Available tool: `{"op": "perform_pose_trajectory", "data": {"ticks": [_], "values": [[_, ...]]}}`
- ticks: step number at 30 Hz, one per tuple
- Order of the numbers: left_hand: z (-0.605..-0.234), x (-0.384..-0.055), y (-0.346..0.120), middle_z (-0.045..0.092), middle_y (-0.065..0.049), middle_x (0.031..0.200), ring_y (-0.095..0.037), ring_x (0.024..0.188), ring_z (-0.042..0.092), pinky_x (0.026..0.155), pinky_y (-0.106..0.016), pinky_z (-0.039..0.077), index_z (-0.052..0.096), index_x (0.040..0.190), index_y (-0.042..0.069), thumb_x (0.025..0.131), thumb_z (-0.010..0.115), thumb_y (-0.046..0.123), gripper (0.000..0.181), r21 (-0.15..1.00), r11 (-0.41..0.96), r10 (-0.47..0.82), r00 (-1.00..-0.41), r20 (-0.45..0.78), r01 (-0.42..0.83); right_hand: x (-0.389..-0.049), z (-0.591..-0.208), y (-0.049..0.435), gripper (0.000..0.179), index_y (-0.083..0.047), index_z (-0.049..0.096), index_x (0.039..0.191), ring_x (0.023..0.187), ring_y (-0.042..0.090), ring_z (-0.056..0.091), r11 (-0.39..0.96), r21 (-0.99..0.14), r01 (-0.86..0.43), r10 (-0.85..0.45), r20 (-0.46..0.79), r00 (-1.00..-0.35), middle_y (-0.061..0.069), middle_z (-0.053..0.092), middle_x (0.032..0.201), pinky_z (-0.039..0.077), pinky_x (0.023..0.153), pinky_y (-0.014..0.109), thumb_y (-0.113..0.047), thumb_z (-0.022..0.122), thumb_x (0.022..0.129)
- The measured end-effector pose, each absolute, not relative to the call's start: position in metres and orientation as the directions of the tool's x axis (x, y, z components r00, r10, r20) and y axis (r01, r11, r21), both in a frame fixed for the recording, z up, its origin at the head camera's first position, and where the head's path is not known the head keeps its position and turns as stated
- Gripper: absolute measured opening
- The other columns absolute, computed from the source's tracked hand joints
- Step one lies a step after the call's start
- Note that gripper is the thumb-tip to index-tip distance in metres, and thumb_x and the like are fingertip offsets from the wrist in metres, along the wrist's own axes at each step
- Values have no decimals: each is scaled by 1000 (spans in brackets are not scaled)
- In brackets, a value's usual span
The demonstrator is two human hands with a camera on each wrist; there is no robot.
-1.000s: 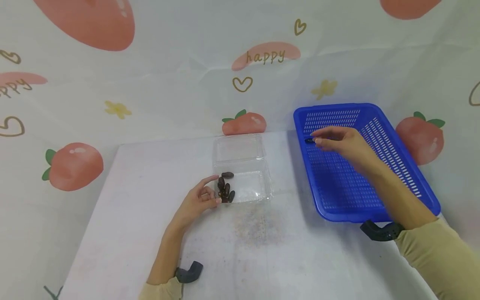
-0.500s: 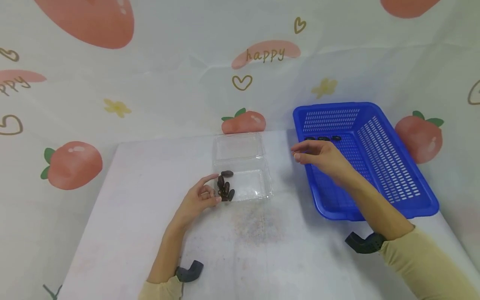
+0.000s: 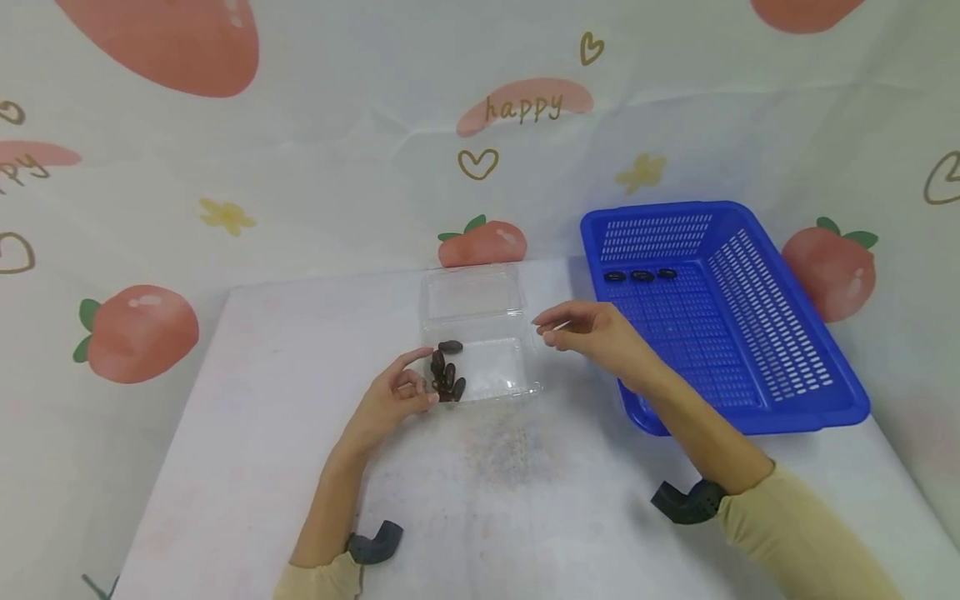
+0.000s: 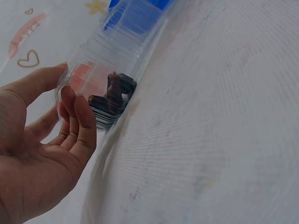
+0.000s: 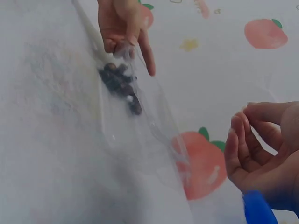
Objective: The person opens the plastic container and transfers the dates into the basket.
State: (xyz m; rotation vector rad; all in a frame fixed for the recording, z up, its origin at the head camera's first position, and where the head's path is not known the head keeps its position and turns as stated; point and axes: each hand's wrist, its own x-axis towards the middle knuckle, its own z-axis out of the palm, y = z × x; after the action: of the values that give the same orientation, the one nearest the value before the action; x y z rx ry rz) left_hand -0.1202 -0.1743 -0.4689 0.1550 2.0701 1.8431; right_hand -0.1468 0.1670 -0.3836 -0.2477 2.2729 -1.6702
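Currently, left hand (image 3: 386,404): you grip the left wall of the clear box (image 3: 491,368), index finger and thumb set apart along it.
Right hand (image 3: 588,337): your fingers are loosely bent, tips nearly together, nothing visible between them; they hang near the box's right edge.
Dark oval pieces (image 3: 449,375): clustered inside the box, right beside your left fingers and well to the left of your right fingertips; one lies crosswise at the far end.
Row of three (image 3: 642,276): similar pieces on the floor of the blue basket (image 3: 705,350), beyond and to the right of your right fingertips.
Handling: each piece looks light, fairly firm and perhaps slick, so pinch it across the middle without squeezing hard; the thin box probably flexes and slides easily.
Edges: the box's right rim is near your right fingertips, the lid (image 3: 472,293) folds back beyond your left fingers, and the basket's left rim runs to the right of your right fingertips.
Room: the bare right part of the box floor, between your hands, gives your right fingers a way in from above; a strip of table (image 3: 577,421) separates box from basket.
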Motion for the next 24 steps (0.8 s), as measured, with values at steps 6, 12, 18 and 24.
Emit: {"op": "perform_pose_trajectory", "data": {"ticks": [6,12,18,24], "values": [[-467,-121,-175,50,-8,88,-16,79,60,76,-31,55,44,148,20,86,73,2,71,977,143,320,-927,-196,-157,-143,-387,146,24,-12,72,116,96,31,66,327,-945,0,-354,-123,-927,13,70,111,50,85,44,-19,70,93],[-465,-122,-175,50,-6,87,-15,80,60,75,-30,55,43,149,17,86,73,1,71,979,131,324,-927,-189,-154,-141,-392,127,22,-9,73,115,88,28,67,309,-949,-64,-392,-66,-917,8,71,105,54,77,41,-15,70,93],[-468,-124,-176,51,-6,87,-16,79,60,74,-29,54,43,149,16,86,74,3,72,981,144,331,-928,-169,-127,-139,-403,107,20,-8,73,111,92,38,66,309,-950,-40,-402,-92,-911,4,72,101,52,76,36,-14,70,92],[-474,-122,-177,51,-7,86,-17,78,60,74,-29,53,43,148,16,86,75,3,71,980,140,330,-926,-182,-143,-146,-417,89,22,-4,73,112,87,26,69,360,-930,-70,-431,-99,-897,2,72,96,52,73,29,-7,70,90]]}}
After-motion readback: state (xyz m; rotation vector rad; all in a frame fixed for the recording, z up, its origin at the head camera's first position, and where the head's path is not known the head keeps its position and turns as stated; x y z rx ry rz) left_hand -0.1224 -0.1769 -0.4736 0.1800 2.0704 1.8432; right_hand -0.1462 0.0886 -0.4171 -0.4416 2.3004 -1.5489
